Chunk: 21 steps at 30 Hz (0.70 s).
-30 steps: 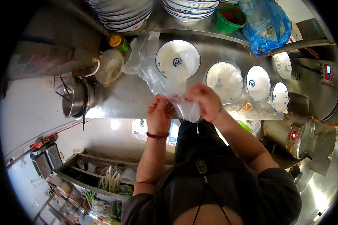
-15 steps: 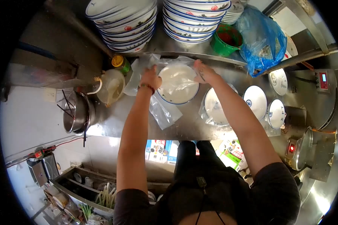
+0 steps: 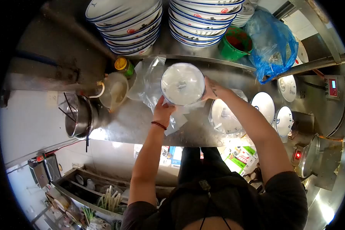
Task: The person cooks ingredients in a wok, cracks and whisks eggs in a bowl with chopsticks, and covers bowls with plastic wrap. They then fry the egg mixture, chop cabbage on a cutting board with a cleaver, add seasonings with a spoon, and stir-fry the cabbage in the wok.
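Observation:
A round white bowl (image 3: 183, 85) with a blue rim has clear plastic stretched over its top. My left hand (image 3: 165, 111) is closed at the bowl's near-left edge, with the thumb against its side. On the opposite side, my right hand (image 3: 211, 89) holds the right edge. The undersides of both grips are hidden. Loose clear plastic bags (image 3: 151, 78) lie just left of the bowl. To the right, another bowl (image 3: 224, 117) sits wrapped in clear plastic, partly behind my right forearm.
Tall stacks of bowls (image 3: 130, 28) stand on the upper shelf, with a green tub (image 3: 235, 43) and a blue plastic bag (image 3: 272, 42). A yellow-lidded jar (image 3: 122, 65) and a metal pot (image 3: 77, 115) are at left. Several bowls (image 3: 263, 105) stand at right on the steel counter (image 3: 122, 122).
Both hands have moved nearer, from the bowl's far edge to its sides. The plastic now looks smoother across the top, and the left hand is off the loose bags.

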### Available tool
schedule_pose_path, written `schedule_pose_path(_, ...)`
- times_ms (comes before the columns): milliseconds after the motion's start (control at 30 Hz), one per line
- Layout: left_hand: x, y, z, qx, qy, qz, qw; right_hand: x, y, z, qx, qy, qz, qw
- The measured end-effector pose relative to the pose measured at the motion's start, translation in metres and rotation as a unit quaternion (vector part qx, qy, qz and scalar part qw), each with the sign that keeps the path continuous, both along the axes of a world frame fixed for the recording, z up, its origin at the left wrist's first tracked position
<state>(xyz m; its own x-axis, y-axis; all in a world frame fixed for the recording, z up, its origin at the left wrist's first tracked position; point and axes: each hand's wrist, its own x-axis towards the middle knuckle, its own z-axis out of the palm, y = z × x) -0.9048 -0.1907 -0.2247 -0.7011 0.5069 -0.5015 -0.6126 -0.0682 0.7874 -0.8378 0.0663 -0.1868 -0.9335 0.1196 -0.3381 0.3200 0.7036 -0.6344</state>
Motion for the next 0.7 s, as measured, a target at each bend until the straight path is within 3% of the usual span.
schedule_pose_path(33,0.003,0.004,-0.015,0.001,-0.003,0.001,1.000,-0.012,0.004,0.012,0.074,-0.074,0.021,0.994)
schedule_pose_path(67,0.004,0.010,-0.029,-0.070,0.154,0.013,0.986,-0.020,0.006,0.019,0.150,-0.147,0.043,0.977)
schedule_pose_path(100,0.005,0.013,-0.037,-0.140,0.306,0.026,0.941,-0.019,0.007,0.012,0.152,-0.147,0.047,0.976)
schedule_pose_path(133,0.006,0.012,-0.019,-0.255,0.313,-0.009,0.915,-0.016,0.010,0.003,0.157,-0.118,0.032,0.980)
schedule_pose_path(167,0.003,0.008,-0.012,-0.253,0.314,-0.003,0.915,-0.018,0.018,-0.004,0.164,-0.086,0.017,0.983)
schedule_pose_path(200,0.003,0.001,-0.009,-0.193,0.333,0.046,0.922,-0.017,0.022,0.004,0.031,-0.082,-0.009,0.996)
schedule_pose_path(233,0.009,-0.012,-0.006,-0.137,0.343,0.091,0.925,-0.008,0.035,0.007,0.032,-0.089,-0.003,0.996)
schedule_pose_path(267,0.019,-0.033,0.002,-0.144,0.335,0.094,0.927,0.007,0.049,0.007,-0.116,-0.035,-0.041,0.992)
schedule_pose_path(300,0.023,-0.056,0.014,-0.255,0.367,0.112,0.888,0.011,0.053,0.008,-0.261,0.023,-0.080,0.962)
schedule_pose_path(333,0.021,-0.067,0.019,-0.358,0.398,0.132,0.834,0.006,0.043,0.024,-0.263,0.024,-0.074,0.962)
schedule_pose_path(367,0.019,-0.068,0.010,-0.362,0.398,0.137,0.832,0.006,0.031,0.040,-0.165,0.104,-0.115,0.974)
schedule_pose_path(400,0.024,-0.069,-0.004,-0.436,0.467,0.121,0.760,0.008,0.015,0.048,-0.067,0.178,-0.159,0.969)
schedule_pose_path(433,0.027,-0.068,-0.011,-0.500,0.533,0.099,0.676,0.000,-0.007,0.045,-0.100,0.176,-0.096,0.975)
schedule_pose_path(467,0.027,-0.053,-0.001,-0.522,0.473,0.099,0.703,-0.016,-0.032,0.043,-0.130,0.179,-0.032,0.975)
schedule_pose_path(500,0.022,-0.051,-0.007,-0.520,0.477,0.096,0.702,-0.029,-0.050,0.036,-0.050,0.218,0.033,0.974)
schedule_pose_path(533,0.018,-0.050,-0.020,-0.539,0.500,0.087,0.672,-0.039,-0.060,0.022,0.033,0.254,0.099,0.962)
schedule_pose_path(567,0.015,-0.049,-0.027,-0.558,0.522,0.081,0.640,-0.048,-0.058,-0.002,0.036,0.257,0.099,0.961)
schedule_pose_path(600,0.015,-0.052,-0.024,-0.557,0.521,0.084,0.641,-0.057,-0.054,-0.032,0.071,0.187,0.114,0.973)
schedule_pose_path(667,0.020,-0.072,-0.005,-0.322,0.408,0.097,0.849,-0.053,-0.056,-0.020,0.110,0.078,0.103,0.986)
schedule_pose_path(700,0.026,-0.081,0.016,-0.325,0.410,0.094,0.847,-0.048,-0.069,0.009,0.106,0.080,0.100,0.986)
